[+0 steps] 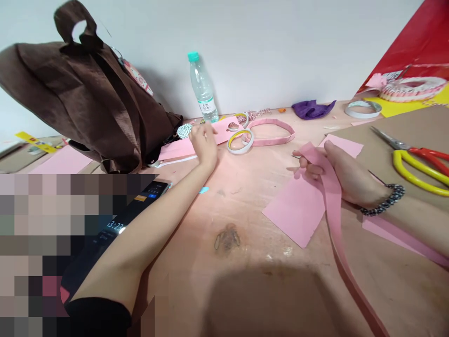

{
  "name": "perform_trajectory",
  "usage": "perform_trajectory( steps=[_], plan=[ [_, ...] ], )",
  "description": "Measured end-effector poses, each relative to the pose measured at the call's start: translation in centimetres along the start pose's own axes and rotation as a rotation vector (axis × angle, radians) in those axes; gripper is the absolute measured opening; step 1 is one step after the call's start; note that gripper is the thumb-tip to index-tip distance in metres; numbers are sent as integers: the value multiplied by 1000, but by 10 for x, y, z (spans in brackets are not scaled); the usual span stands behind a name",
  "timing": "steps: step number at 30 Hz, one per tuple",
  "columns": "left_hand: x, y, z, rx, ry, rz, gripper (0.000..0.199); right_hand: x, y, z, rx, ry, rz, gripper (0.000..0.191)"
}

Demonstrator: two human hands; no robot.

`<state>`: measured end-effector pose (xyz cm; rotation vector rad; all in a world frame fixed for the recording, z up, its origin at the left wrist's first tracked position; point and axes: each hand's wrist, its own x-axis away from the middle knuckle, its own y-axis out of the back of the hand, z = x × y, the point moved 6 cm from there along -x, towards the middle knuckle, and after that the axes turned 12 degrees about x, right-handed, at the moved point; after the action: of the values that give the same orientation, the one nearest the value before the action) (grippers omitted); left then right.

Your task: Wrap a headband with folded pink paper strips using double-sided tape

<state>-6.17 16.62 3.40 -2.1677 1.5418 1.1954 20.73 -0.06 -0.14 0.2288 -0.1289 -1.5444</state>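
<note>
Pink paper strip (333,201), long, pinched in right hand (345,175); left hand (204,144) half-curled near clear bottle (202,86), grip unclear.

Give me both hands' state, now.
Left hand: at the pink sheet; grip cannot be told.
Right hand: closed, holding the long pink strip.

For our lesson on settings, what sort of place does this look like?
Probably a craft worktable: scissors lie by the right hand, which holds a pink paper strip, and rolls of tape sit near a pink paper ring.
</note>
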Motion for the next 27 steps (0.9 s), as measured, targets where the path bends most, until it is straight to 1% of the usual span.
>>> perform_trajectory(
  steps=[1, 2, 3, 4, 6, 8, 9, 11, 13, 14, 16, 18, 21, 23, 25, 27],
  plan=[
    [6, -6, -14, -5, -72, 62, 35, -1, -2, -1, -71, -25, 29, 53],
    [14, -13, -31, -12, -159, 150, 28, -3, -3, -2, -156, -61, 53, 52],
    [26, -27, -50, -66, -307, 330, 23, -3, -5, -3, -247, -102, 75, 48],
    [37, -37, -65, -73, -389, 444, 18, -4, -6, -3, -331, -142, 94, 41],
    [56, -54, -87, -83, -484, 593, 11, -5, -9, -4, -465, -204, 127, 30],
    [67, -70, -97, -114, -520, 672, 20, -6, -9, -2, -516, -207, 138, 25],
    [69, -77, -98, -139, -518, 691, 20, -7, -9, -2, -539, -202, 141, 24],
    [69, -90, -95, -194, -487, 707, 16, -9, -8, -2, -580, -190, 139, 26],
    [65, -96, -92, -238, -454, 709, 10, -10, -7, -2, -606, -177, 124, 32],
    [64, -96, -92, -252, -444, 703, 9, -10, -6, -3, -615, -171, 110, 35],
    [61, -89, -96, -264, -441, 677, 11, -9, -2, -3, -629, -149, 58, 41],
    [60, -77, -103, -262, -457, 637, 14, -9, 5, -5, -640, -111, -29, 42],
    [62, -60, -113, -252, -513, 596, 24, -10, 22, -7, -646, -18, -179, 40],
    [64, -53, -116, -250, -546, 576, 26, -12, 33, -9, -636, 46, -253, 44],
    [65, -48, -117, -245, -567, 564, 23, -14, 39, -9, -605, 84, -278, 48],
    [63, -44, -119, -224, -593, 577, 20, -14, 39, -7, -550, 95, -246, 49]
  ],
)
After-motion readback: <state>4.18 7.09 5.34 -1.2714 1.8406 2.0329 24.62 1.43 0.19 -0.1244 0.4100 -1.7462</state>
